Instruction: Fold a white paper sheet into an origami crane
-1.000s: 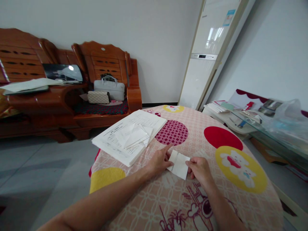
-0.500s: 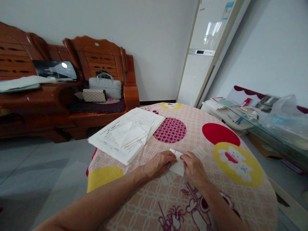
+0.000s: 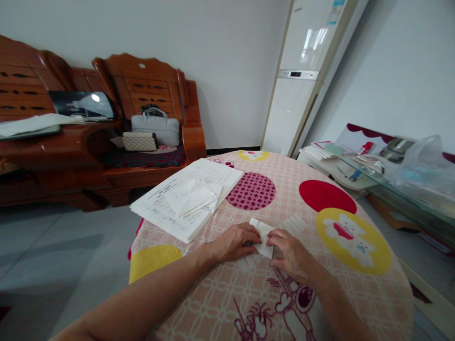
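- The small folded white paper [image 3: 266, 251] lies on the cloth-covered counter [image 3: 209, 303], directly under the fingertips of both hands.
- The left hand [image 3: 232, 242] has its fingers bent, their tips resting on the left part of the paper; the thumb sits lower, and I cannot tell whether it pinches the edge.
- The right hand [image 3: 293, 255] has its fingers bent over the paper's right side, tips touching it, with the thumb apart from them and a gap between, so nothing is gripped there.
- Between the two sets of fingertips, a narrow stretch of the paper shows; its top corner stands out beyond the left fingers.
- Left of and beyond the left fingers lies a thick stack of printed sheets [image 3: 170, 221], with folded papers [image 3: 199, 195] on top.
- Straight beyond the fingers is a purple checked circle [image 3: 250, 191] on the cloth.
- Right of the right fingers are a red circle [image 3: 327, 196] and a yellow circle with bears [image 3: 377, 246].
- Well beyond the fingers, leftward, a grey bag [image 3: 155, 129] rests on a wooden seat [image 3: 194, 142].
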